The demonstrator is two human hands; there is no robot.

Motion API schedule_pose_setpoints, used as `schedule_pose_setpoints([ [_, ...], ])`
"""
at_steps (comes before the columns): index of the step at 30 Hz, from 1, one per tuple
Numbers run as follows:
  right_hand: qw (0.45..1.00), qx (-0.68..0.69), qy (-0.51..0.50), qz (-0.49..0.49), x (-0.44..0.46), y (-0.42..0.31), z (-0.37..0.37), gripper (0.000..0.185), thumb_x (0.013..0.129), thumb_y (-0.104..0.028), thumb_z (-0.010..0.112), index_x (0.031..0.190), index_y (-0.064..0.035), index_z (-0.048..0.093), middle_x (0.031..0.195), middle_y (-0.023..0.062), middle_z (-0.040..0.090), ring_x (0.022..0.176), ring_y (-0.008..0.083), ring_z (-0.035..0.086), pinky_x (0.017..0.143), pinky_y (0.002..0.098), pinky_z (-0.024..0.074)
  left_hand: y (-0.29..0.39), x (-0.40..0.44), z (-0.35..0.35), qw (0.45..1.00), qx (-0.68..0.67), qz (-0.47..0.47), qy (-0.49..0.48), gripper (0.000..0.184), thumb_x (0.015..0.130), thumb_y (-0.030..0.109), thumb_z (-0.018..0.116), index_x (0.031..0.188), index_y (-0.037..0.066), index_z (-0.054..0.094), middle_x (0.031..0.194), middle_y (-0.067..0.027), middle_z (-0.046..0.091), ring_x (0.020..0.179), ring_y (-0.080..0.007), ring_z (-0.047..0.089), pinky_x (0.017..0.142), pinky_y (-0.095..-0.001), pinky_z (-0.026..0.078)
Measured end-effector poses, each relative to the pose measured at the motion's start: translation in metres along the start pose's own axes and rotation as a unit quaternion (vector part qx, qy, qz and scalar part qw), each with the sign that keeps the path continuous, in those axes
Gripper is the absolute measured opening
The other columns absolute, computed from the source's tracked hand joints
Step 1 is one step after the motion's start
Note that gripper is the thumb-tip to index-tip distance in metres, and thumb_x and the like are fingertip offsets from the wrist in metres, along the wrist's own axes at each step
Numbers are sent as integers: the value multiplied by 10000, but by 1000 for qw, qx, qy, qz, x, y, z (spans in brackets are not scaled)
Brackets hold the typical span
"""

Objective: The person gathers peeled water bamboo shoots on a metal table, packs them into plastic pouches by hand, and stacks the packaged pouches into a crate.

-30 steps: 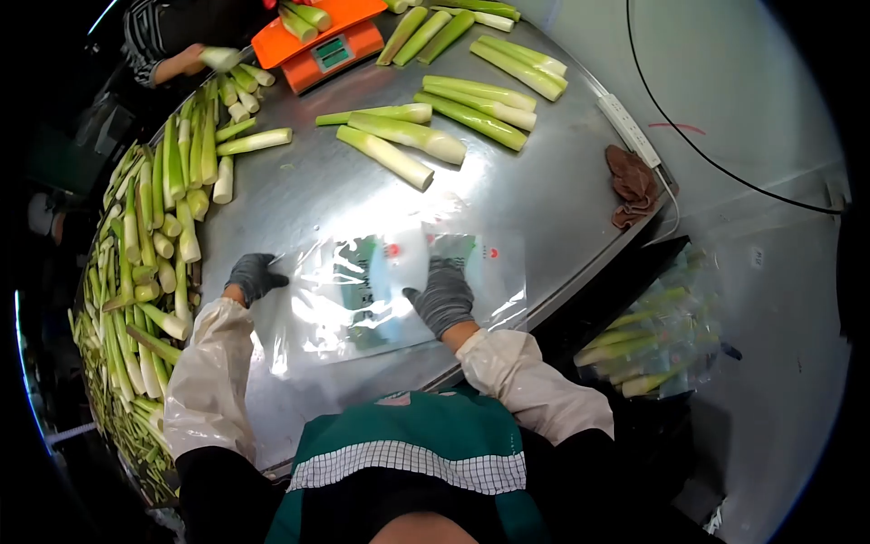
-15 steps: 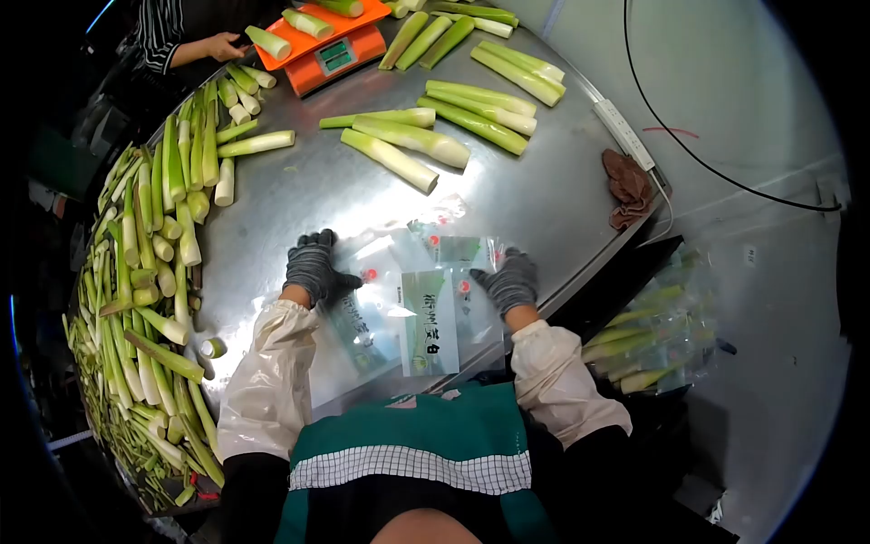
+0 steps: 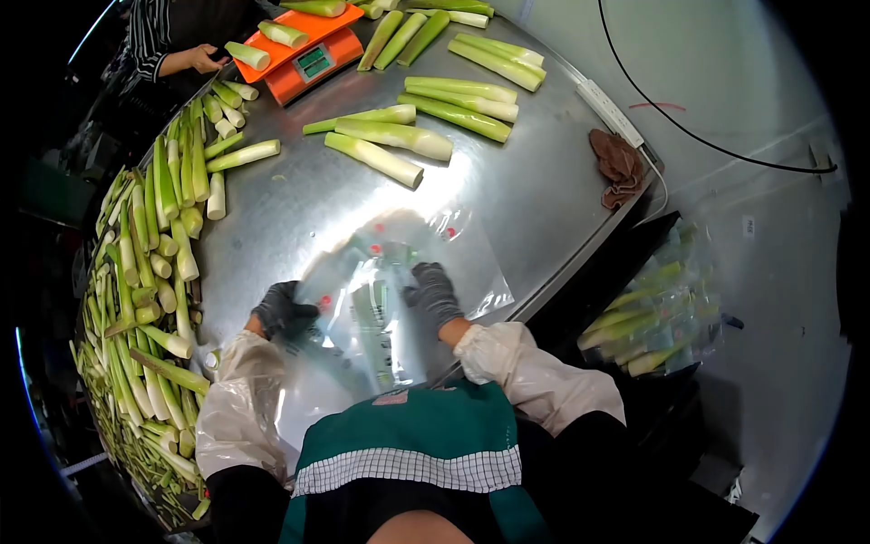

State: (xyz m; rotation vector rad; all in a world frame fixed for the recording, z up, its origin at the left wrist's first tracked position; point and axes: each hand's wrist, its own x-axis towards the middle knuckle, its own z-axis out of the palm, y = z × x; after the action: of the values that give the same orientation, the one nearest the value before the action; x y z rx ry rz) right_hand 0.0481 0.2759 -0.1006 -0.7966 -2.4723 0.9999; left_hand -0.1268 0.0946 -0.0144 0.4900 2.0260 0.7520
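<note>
My left hand (image 3: 283,310) and right hand (image 3: 434,296), both gloved and partly spread, touch the clear bags (image 3: 367,308); I can't tell if either grips.

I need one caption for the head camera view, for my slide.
Gloved left hand and right hand on clear printed bags, with pale green stalks and an orange scale beyond.
</note>
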Motion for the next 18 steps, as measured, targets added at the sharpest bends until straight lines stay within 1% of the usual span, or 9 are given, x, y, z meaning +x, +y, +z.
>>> schedule_pose_setpoints([
  [4, 985, 143, -90, -20, -3, -46, 16, 369, 662, -196, 604, 962, -4, 511, 913, 172, 510, 836, 305, 497, 771, 353, 399, -40, -10, -50, 995, 83, -35, 39, 283, 587, 77, 688, 841, -2, 590, 730, -19, 588, 662, -86, 506, 607, -257, 431],
  [7, 982, 78, -170, -15, 2, -62, 3, 366, 661, -191, 616, 961, -9, 512, 929, 161, 508, 836, 284, 505, 769, 345, 402, -62, -23, -81, 975, 204, -72, 46, 388, 558, 166, 723, 875, -6, 580, 765, -59, 603, 677, -114, 528, 639, -265, 429],
  [9, 977, 150, -145, -51, 5, -50, -11, 364, 661, -190, 620, 968, -24, 516, 924, 149, 515, 828, 266, 511, 757, 337, 410, -71, -27, -89, 957, 268, -94, 52, 414, 556, 185, 726, 889, -8, 575, 791, -70, 606, 700, -121, 535, 656, -269, 429],
  [10, 984, 117, -69, -113, 7, -39, -18, 345, 670, -180, 622, 969, -42, 522, 901, 127, 527, 803, 237, 518, 732, 320, 421, -77, -26, -91, 963, 250, -88, 54, 447, 550, 214, 732, 888, -23, 562, 787, -85, 595, 700, -139, 532, 662, -281, 429],
  [11, 986, 147, -52, -54, 9, -35, -33, 316, 675, -179, 610, 944, -34, 530, 890, 152, 535, 834, 298, 517, 770, 351, 410, -88, -26, -91, 968, 228, -86, 59, 482, 544, 243, 738, 887, -39, 550, 783, -100, 584, 700, -157, 529, 667, -292, 428],
  [12, 987, 154, -20, -44, 11, -28, -48, 280, 687, -151, 603, 935, -40, 535, 870, 134, 541, 799, 266, 527, 743, 337, 421, -115, -22, -88, 964, 204, -58, 157, 583, 528, 280, 751, 959, -41, 525, 861, -122, 582, 786, -189, 542, 732, -285, 421],
  [15, 983, 153, 39, 92, 16, 9, -75, 253, 671, -53, 615, 915, -52, 549, 771, 53, 543, 623, 131, 521, 602, 252, 443, -106, -23, -79, 963, 183, -89, 174, 661, 529, 289, 744, 1068, 13, 479, 986, -150, 544, 922, -248, 513, 819, -301, 391],
  [17, 988, 93, 86, 87, 16, 52, -84, 217, 719, -62, 590, 929, -42, 538, 799, 4, 538, 672, 80, 476, 632, 220, 414, -91, -32, -67, 907, 328, -11, 262, 661, 576, 308, 692, 1136, 70, 434, 1113, -171, 463, 1049, -296, 422, 867, -350, 347],
  [18, 988, 78, 93, 99, 15, 53, -95, 212, 720, -62, 590, 924, -35, 539, 810, 11, 545, 677, 84, 478, 643, 225, 416, -91, -35, -60, 908, 326, -17, 264, 661, 576, 308, 692, 1136, 70, 434, 1113, -171, 463, 1049, -296, 422, 867, -350, 347],
])
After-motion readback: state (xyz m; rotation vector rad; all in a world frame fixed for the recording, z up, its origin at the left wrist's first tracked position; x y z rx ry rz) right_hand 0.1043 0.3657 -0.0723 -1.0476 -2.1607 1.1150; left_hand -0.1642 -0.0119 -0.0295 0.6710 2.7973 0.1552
